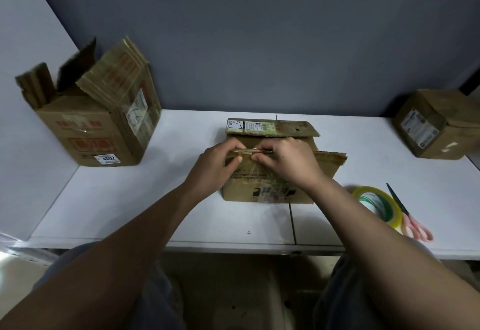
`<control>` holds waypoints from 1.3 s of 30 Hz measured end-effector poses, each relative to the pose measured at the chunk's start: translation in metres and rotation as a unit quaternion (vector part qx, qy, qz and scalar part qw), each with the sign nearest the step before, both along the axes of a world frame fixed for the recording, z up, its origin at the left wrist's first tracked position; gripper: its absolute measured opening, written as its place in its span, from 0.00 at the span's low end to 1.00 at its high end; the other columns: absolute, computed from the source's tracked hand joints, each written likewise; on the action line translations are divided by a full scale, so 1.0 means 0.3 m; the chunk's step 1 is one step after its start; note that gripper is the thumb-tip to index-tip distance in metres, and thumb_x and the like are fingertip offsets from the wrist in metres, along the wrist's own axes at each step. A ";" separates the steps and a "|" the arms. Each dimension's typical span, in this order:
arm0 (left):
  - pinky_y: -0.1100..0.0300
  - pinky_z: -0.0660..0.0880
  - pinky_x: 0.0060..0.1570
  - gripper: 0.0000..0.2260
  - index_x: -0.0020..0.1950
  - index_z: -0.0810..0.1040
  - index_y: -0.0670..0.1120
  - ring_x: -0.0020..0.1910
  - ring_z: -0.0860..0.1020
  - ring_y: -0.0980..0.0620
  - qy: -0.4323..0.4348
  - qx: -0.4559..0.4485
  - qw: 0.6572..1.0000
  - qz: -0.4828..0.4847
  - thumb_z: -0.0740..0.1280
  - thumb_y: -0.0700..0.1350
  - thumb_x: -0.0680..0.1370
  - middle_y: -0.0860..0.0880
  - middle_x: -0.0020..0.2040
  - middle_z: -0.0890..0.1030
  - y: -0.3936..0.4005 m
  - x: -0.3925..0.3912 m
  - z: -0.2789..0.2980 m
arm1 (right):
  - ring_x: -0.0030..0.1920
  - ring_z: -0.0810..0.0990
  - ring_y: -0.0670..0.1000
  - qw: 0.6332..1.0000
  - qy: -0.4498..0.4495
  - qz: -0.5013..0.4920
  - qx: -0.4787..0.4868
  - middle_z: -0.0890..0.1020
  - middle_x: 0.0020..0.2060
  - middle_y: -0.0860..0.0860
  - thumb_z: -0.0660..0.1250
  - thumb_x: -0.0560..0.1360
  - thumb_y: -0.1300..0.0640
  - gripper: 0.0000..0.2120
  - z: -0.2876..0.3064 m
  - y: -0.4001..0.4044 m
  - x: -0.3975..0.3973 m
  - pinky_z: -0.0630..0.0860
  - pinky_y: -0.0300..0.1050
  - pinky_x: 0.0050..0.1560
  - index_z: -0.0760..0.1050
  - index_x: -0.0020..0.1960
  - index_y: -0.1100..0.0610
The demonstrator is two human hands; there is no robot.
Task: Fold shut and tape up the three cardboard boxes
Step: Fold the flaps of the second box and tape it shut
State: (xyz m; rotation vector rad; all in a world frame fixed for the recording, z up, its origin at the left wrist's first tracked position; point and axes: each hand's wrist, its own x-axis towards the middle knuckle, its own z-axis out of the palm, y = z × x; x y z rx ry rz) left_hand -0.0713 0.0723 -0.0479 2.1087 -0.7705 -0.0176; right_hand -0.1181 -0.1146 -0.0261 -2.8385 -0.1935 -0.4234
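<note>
On the white table (109, 207), straight ahead of the person, sits the middle box (270, 192), its top not yet closed: the far flap (270, 128) lies folded back toward the wall and carries a white shipping label with a barcode, the print too small to read, while the near flap (330, 163) stands up along the front edge. Both hands work at that near flap's top edge. The left hand (217, 166) has its fingers curled over the edge with the thumb pressed on the front face, pinching it; the right hand (291, 163) is just beside it, fingers curled and thumb tip pinching the same taped edge. Dark printing on the box front is partly hidden by the right wrist and cannot be read. At the far left stands the tall box (98, 127), flaps up and open, with red printed blocks on its side, a white sticker low down reading "4002", and another white label on its right face. At the far right, near the wall, the third box (436, 127) lies tilted with a white label facing out, text unreadable. Near the right forearm, a roll of clear tape (376, 205) with a green and white core lies flat, and scissors (407, 215) with pink handles rest just beside it, blades pointing away. A seam divides the tabletop below the middle box. A grey-blue wall rises behind, with a paler panel at the left.
</note>
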 end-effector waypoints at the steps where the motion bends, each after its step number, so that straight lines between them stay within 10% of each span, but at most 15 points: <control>1: 0.53 0.77 0.46 0.05 0.52 0.74 0.51 0.48 0.78 0.54 -0.006 0.004 1.000 0.004 0.64 0.42 0.79 0.54 0.48 0.79 -0.001 0.000 -0.001 | 0.47 0.82 0.54 1.000 -0.005 0.002 -0.004 0.85 0.45 0.48 0.64 0.76 0.42 0.12 -0.001 0.001 -0.001 0.69 0.45 0.38 0.80 0.55 0.45; 19: 0.59 0.72 0.57 0.09 0.60 0.73 0.46 0.59 0.75 0.54 0.161 -0.095 0.980 0.065 0.60 0.38 0.81 0.50 0.56 0.77 0.007 0.006 0.125 | 0.65 0.72 0.51 0.999 -0.020 -0.041 -0.005 0.75 0.64 0.48 0.62 0.78 0.47 0.21 0.067 -0.129 -0.145 0.65 0.48 0.63 0.67 0.70 0.49; 23: 0.63 0.68 0.50 0.09 0.60 0.74 0.48 0.56 0.75 0.54 -0.080 0.000 0.987 0.136 0.62 0.45 0.80 0.51 0.58 0.75 -0.051 -0.060 0.196 | 0.60 0.75 0.51 0.992 -0.058 -0.110 0.035 0.78 0.60 0.48 0.63 0.78 0.51 0.16 0.088 -0.262 -0.228 0.67 0.47 0.58 0.72 0.65 0.51; 27: 0.61 0.67 0.54 0.10 0.59 0.75 0.49 0.56 0.74 0.54 -0.283 0.076 0.956 0.014 0.62 0.46 0.79 0.51 0.57 0.75 -0.246 -0.186 0.249 | 0.54 0.79 0.51 0.974 -0.046 -0.204 0.089 0.81 0.54 0.49 0.62 0.78 0.55 0.10 0.061 -0.426 -0.317 0.72 0.44 0.48 0.77 0.58 0.51; 39: 0.51 0.55 0.71 0.22 0.70 0.65 0.44 0.69 0.66 0.44 -0.256 0.455 0.820 -0.234 0.62 0.47 0.78 0.44 0.70 0.67 -0.854 -0.460 -0.121 | 0.56 0.77 0.51 0.925 0.179 -0.322 0.097 0.80 0.56 0.48 0.59 0.79 0.52 0.11 -0.092 -0.733 -0.544 0.74 0.44 0.50 0.76 0.58 0.48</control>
